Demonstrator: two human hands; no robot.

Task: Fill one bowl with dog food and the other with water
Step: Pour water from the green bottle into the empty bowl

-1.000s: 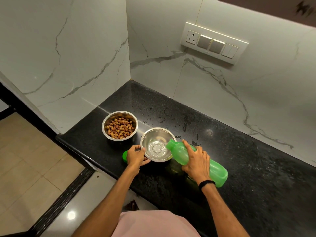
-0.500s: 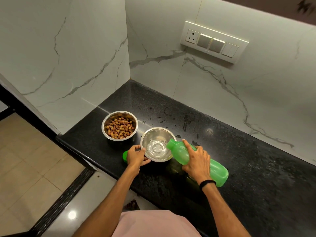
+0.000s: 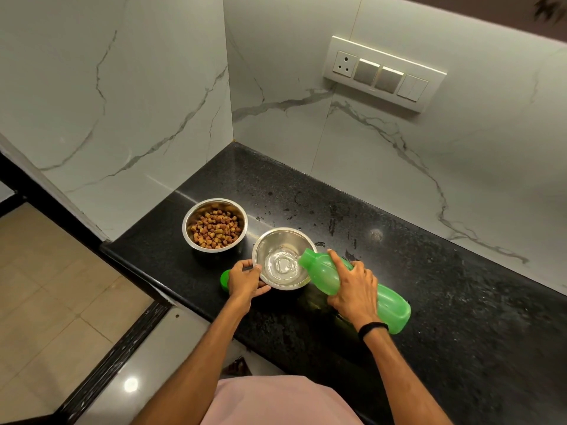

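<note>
Two steel bowls stand on the black counter [image 3: 429, 286]. The far-left bowl [image 3: 214, 223] holds brown dog food. The nearer bowl [image 3: 283, 259] has a little water rippling in its bottom. My right hand [image 3: 352, 286] grips a green bottle [image 3: 362, 289], tipped nearly flat with its mouth over the bowl's right rim, and water runs from it. My left hand [image 3: 244, 279] holds the near-left rim of that bowl. A green cap [image 3: 224, 279] lies on the counter, partly hidden behind my left hand.
White marble walls close the counter at the left and back, with a switch panel [image 3: 383, 73] on the back wall. The counter's front edge drops to a tiled floor [image 3: 61, 302] at the left. Bare counter stretches to the right.
The bottle has tipped slightly further and water now pools and ripples in the near bowl. Both hands keep their places.
</note>
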